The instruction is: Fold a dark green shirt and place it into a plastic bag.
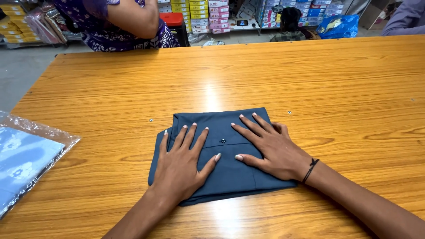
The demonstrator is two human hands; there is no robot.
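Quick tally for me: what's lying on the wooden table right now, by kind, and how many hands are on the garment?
Folded dark blue garment: 1, under the left hand and right hand, both pressed flat
Clear plastic packet with light blue cloth: 1, at the table's left edge
Hands on the garment: 2
Total things on the table: 2

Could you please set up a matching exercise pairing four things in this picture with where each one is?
Things:
1. folded dark blue garment
2. clear plastic packet
3. black wrist cord
4. blue plastic bag

Places:
A. on the right hand's wrist
B. on the floor beyond the table's far edge
C. flat under both the left hand and the right hand
D. at the table's left edge

Pairs: 1-C, 2-D, 3-A, 4-B
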